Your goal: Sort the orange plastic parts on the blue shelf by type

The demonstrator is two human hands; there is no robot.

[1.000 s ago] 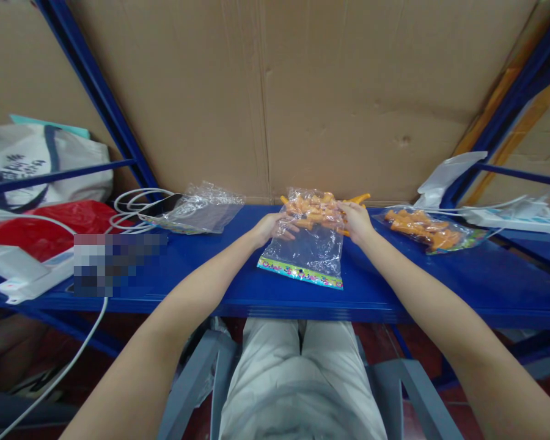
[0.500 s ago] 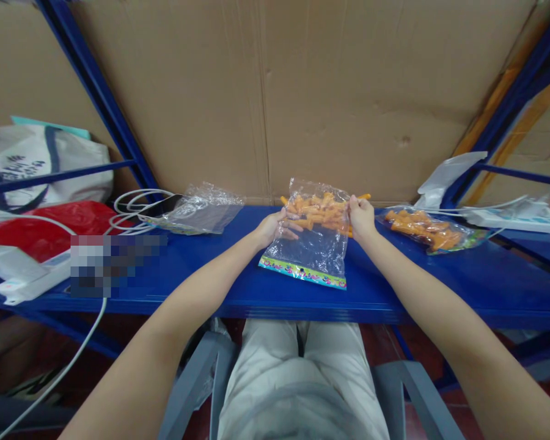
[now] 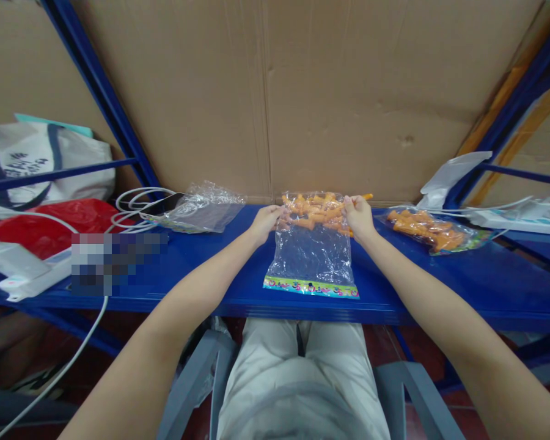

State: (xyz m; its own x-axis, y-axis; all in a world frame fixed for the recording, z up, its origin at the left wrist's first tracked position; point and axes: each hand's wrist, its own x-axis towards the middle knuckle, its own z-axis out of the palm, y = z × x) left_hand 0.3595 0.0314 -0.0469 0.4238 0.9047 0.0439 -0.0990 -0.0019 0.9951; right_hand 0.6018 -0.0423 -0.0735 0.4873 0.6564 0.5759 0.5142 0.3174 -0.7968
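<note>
A clear plastic bag (image 3: pixel 311 256) with a green and blue printed strip lies on the blue shelf, strip toward me. Orange plastic pieces (image 3: pixel 314 208) show through its far part; whether they are inside or beneath it I cannot tell. Some poke out past the right side by my fingers. My left hand (image 3: pixel 264 224) pinches the bag's left edge. At the opposite edge, my right hand (image 3: pixel 360 217) is closed on the bag, its fingertips partly hidden.
A filled bag of orange pieces (image 3: pixel 428 229) lies right. Left are a flat clear bag (image 3: pixel 206 211), coiled white cable (image 3: pixel 135 205), a red bag (image 3: pixel 64 226) and a white power strip (image 3: pixel 36 275). A cardboard wall (image 3: pixel 321 98) stands behind the blue shelf (image 3: pixel 238 275).
The bag has been drawn slightly toward me and spread flatter, its far edge lower. My left fingers, spread behind the plastic before, now pinch the bag's edge.
</note>
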